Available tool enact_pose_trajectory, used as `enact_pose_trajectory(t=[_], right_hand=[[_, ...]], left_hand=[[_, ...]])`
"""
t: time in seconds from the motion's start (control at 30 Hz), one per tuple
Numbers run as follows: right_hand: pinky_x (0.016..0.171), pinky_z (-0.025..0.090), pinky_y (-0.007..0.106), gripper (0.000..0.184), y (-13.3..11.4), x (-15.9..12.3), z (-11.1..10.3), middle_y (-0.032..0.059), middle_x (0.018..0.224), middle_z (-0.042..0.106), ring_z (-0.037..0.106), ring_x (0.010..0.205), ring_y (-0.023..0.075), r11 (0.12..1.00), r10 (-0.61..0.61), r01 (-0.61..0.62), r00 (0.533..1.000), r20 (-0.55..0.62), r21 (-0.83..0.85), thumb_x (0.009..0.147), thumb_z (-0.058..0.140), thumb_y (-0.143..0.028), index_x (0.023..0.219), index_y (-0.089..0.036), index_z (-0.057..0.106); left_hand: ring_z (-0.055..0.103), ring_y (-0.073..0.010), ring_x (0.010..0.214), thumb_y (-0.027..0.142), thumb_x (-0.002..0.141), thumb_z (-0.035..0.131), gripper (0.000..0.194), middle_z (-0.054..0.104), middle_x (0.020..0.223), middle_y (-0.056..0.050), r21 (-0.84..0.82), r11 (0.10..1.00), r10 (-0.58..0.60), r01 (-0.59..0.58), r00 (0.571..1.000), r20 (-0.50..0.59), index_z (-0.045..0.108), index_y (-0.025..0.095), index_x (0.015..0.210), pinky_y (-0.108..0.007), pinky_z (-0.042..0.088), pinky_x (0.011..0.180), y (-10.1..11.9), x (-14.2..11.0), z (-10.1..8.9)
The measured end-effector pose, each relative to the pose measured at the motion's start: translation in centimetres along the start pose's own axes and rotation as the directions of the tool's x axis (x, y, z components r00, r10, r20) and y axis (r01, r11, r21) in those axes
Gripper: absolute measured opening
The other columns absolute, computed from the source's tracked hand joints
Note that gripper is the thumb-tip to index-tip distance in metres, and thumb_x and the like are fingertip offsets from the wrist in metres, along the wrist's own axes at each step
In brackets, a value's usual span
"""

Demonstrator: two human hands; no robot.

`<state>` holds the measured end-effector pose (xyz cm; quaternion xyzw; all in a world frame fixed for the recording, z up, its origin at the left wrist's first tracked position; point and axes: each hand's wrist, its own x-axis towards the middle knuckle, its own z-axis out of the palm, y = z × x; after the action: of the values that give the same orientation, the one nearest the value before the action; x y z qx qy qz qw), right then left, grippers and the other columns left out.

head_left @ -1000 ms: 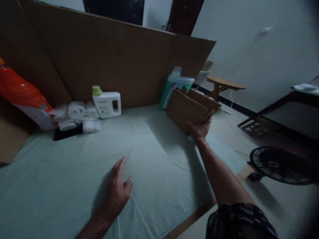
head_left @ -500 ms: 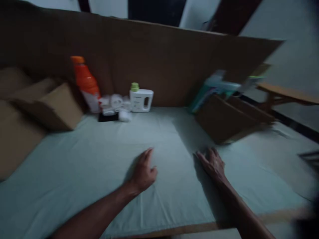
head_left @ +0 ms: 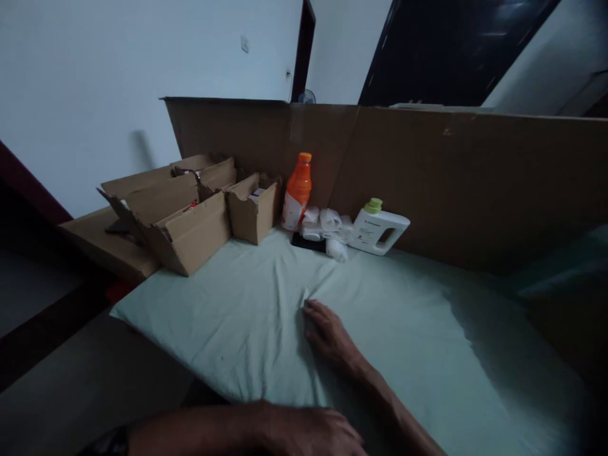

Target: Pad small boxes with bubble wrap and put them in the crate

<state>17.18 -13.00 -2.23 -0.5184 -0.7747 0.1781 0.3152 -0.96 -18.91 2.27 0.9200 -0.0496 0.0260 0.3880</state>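
My right hand (head_left: 330,332) lies flat on the pale green cloth (head_left: 403,316), its fingers stretched out and holding nothing. Small creases run through the cloth around its fingertips. At the bottom edge of the view, my left hand (head_left: 320,434) reaches across from the left, in front of my right forearm. Its back faces me and its fingers look loosely extended, with the tips partly cut off; I see nothing in it. Beyond my right hand stand white rolls (head_left: 330,221), a flat black object (head_left: 308,242) and a white jug with a green cap (head_left: 368,228).
An orange bottle (head_left: 298,190) stands beside the rolls. To the left are cardboard boxes (head_left: 202,231) with things inside. A tall cardboard panel (head_left: 427,164) closes off the back. The cloth's left edge drops away toward the floor. A dark blurred shape fills the right side.
The view has swung left, bringing the boxes and wall into sight. My right hand has moved left across the cloth, and my left hand has drawn back toward me.
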Motion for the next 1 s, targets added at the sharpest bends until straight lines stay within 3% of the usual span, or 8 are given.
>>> enact_pose_trajectory(t=[0.07,0.13,0.23,0.4,0.5,0.6,0.8,1.0], right_hand=[[0.107,0.045,0.048,0.045,-2.8,1.5,2.1,0.0129,0.131,0.067,0.058,0.125,0.0313,0.956,0.016,-0.03,0.999,0.052,0.292,0.088,0.061,-0.055,0.117,-0.024,0.073],[0.086,0.054,0.04,0.045,-4.7,2.1,2.9,0.0088,0.107,0.074,0.067,0.101,0.0271,0.858,0.116,-0.145,0.989,0.09,0.493,0.091,0.057,-0.062,0.105,-0.023,0.075],[0.063,0.047,0.029,0.047,-5.6,2.4,2.3,0.0045,0.081,0.07,0.061,0.071,0.0183,0.701,0.303,-0.32,0.943,0.139,0.637,0.089,0.059,-0.064,0.094,-0.02,0.074],[0.062,0.04,0.026,0.046,-5.4,2.4,0.9,0.0038,0.078,0.066,0.053,0.069,0.0145,0.569,0.391,-0.4,0.9,0.191,0.719,0.08,0.072,-0.063,0.088,-0.018,0.073],[0.062,0.038,0.026,0.047,-5.5,2.4,1.1,0.0033,0.077,0.065,0.051,0.068,0.0137,0.586,0.372,-0.401,0.905,0.206,0.704,0.08,0.072,-0.064,0.088,-0.018,0.073],[0.062,0.037,0.026,0.046,-5.6,2.3,1.4,0.0025,0.076,0.064,0.05,0.067,0.0139,0.598,0.341,-0.369,0.92,0.191,0.711,0.08,0.071,-0.064,0.086,-0.018,0.073],[0.058,0.034,0.026,0.044,-6.2,2.5,1.2,0.0009,0.071,0.061,0.046,0.062,0.0129,0.596,0.31,-0.343,0.932,0.186,0.726,0.081,0.071,-0.062,0.085,-0.019,0.072],[0.063,0.039,0.027,0.046,-6.9,2.6,1.2,0.0012,0.074,0.063,0.051,0.066,0.0139,0.601,0.289,-0.291,0.948,0.137,0.744,0.078,0.073,-0.065,0.082,-0.019,0.071]], left_hand=[[0.068,-0.0183,0.113,0.025,0.091,0.06,0.033,0.073,0.122,-0.006,-0.163,0.973,-0.197,0.161,0.952,-0.236,0.069,0.019,0.122,-0.028,0.051,0.1,-0.3,-3.4,-5.1],[0.071,-0.0164,0.099,0.017,0.091,0.05,0.037,0.077,0.107,-0.005,-0.139,0.932,-0.359,0.335,0.794,-0.491,0.068,0.019,0.123,-0.028,0.054,0.092,-0.6,-5.9,-10.8],[0.067,-0.0226,0.103,0.02,0.086,0.055,0.026,0.074,0.105,-0.009,0.105,0.813,-0.268,0.573,0.528,-0.805,0.073,0.017,0.105,-0.036,0.052,0.098,-1.9,-7.7,-18.9],[0.041,-0.0381,0.141,0.028,0.078,0.071,0.06,0.045,0.153,-0.02,0.078,0.45,-0.111,0.89,0.143,-0.984,0.059,0.015,0.135,-0.054,0.033,0.117,-6.7,-7.5,-28.8],[0.029,-0.0393,0.149,0.024,0.083,0.064,0.033,0.037,0.161,-0.013,-0.081,0.357,-0.226,0.931,0.002,-0.974,0.07,0.018,0.114,-0.057,0.032,0.117,-9.6,-7.4,-31.5],[0.03,-0.0342,0.149,0.017,0.089,0.051,0.022,0.045,0.156,-0.011,-0.092,0.418,-0.226,0.904,0.006,-0.974,0.073,0.016,0.088,-0.054,0.031,0.118,-10.3,-8.1,-31.2],[0.034,-0.0307,0.148,0.019,0.09,0.05,0.018,0.041,0.158,-0.012,0.17,0.539,-0.009,0.825,0.208,-0.978,0.068,0.018,0.083,-0.048,0.029,0.122,-7.0,-10.9,-26.6],[0.012,-0.0418,0.155,0.025,0.079,0.07,0.043,0.015,0.168,-0.021,0.047,0.442,-0.098,0.896,0.1,-0.99,0.064,0.011,0.119,-0.06,0.017,0.122,-8.0,-9.1,-29.6]])
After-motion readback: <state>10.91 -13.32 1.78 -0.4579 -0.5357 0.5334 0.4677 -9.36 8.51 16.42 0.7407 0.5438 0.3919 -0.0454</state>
